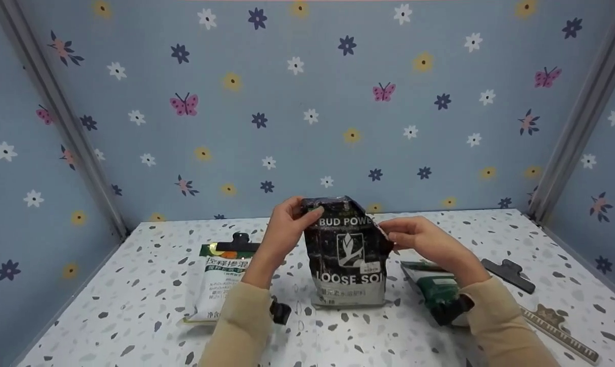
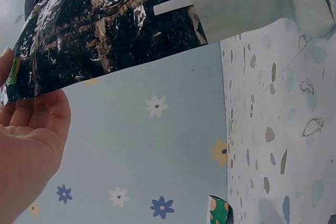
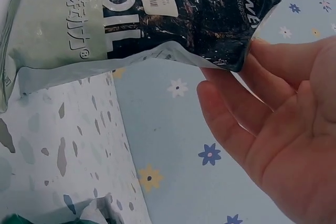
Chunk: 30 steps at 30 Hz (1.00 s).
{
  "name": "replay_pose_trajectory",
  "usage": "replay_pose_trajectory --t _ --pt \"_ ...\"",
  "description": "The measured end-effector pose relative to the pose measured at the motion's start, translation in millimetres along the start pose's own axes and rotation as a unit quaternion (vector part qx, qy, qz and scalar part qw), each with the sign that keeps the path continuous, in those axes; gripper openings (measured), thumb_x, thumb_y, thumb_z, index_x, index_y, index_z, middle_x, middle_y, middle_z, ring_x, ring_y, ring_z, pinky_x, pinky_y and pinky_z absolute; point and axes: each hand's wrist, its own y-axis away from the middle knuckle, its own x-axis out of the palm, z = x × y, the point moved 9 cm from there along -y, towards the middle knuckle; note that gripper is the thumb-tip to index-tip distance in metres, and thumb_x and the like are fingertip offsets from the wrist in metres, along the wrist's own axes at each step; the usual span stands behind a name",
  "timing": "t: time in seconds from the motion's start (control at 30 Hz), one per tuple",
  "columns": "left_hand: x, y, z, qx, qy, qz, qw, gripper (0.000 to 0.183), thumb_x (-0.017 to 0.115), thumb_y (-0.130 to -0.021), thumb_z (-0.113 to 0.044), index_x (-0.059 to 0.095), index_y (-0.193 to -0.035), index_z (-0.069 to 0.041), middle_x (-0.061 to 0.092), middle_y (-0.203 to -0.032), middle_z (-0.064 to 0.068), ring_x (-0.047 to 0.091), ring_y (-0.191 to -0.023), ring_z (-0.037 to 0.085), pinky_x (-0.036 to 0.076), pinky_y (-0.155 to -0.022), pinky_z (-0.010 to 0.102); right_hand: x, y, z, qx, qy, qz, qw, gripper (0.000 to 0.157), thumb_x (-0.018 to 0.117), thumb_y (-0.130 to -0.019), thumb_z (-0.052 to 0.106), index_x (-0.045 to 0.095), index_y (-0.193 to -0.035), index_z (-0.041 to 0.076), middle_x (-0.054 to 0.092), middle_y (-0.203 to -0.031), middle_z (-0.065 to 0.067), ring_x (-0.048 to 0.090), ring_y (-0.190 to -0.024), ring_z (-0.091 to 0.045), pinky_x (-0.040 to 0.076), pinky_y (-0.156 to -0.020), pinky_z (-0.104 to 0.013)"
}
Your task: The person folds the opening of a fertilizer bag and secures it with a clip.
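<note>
1. Black LOOSE SOIL bag (image 1: 347, 250): upright between the two hands, its pale base apparently resting on the speckled table (image 1: 332, 336). Top edge uneven; the upper right side slopes down. No clip visible on it.
2. Left hand (image 1: 289, 224): clamped on the bag's upper left corner, thumb across the printed front, fingers behind.
3. Right hand (image 1: 422, 237): fingertips at the upper right edge, touching. The film hides the tips in the right wrist view; cannot tell whether thumb and fingers close on it.
4. Left of the bag: white printed bag (image 1: 210, 285), black clip (image 1: 240, 242) across its top, partly hidden by the left arm.
5. Right of the bag: green-and-white bag (image 1: 437, 290), partly under the right forearm. Beyond it lie a loose black clip (image 1: 509, 275) and a gold-toned clip (image 1: 561, 331).
6. Step in hand (judgement): handling the top of the soil bag at both corners.
7. Next move (judgement): calls for a steady left pinch while the right fingers get a sure hold on the sloping edge; slack film could slip or crease.
</note>
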Motion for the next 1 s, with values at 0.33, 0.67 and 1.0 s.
replay_pose_trajectory --t 0.33,0.67,1.0 --pt "0.3 -12.3 -37.4 0.059 -0.136 -0.015 0.9888 0.021 0.062 -0.088 -0.041 0.066 -0.101 -0.025 0.064 -0.086 -0.001 0.058 -0.075 0.018 0.047 -0.064 0.035 -5.1 -13.9 10.2 0.017 0.020 -0.066 0.997 0.039 0.053 -0.096 0.035 0.060 -0.124 0.010 0.058 -0.096 -0.007 0.054 -0.090 -0.022 0.047 -0.079 -0.037" --pt "20.5 -15.0 -62.2 0.099 -0.282 -0.027 0.9540 0.023 0.059 -0.090 -0.043 0.067 -0.101 -0.023 0.063 -0.081 -0.009 0.058 -0.072 0.008 0.048 -0.069 0.030 1.3 -33.8 47.9 -0.028 0.019 -0.109 0.993 0.036 0.051 -0.096 0.037 0.063 -0.119 0.013 0.061 -0.115 -0.005 0.055 -0.105 -0.020 0.045 -0.090 -0.042" --pt "39.2 -13.1 -74.5 0.116 -0.391 -0.059 0.9112 0.044 0.054 -0.087 -0.058 0.066 -0.108 -0.021 0.066 -0.095 -0.004 0.061 -0.081 0.013 0.050 -0.072 0.033 7.8 -42.8 56.5 -0.051 0.018 -0.166 0.985 0.027 0.061 -0.090 0.038 0.069 -0.101 0.015 0.066 -0.095 -0.004 0.058 -0.087 -0.021 0.046 -0.077 -0.037"
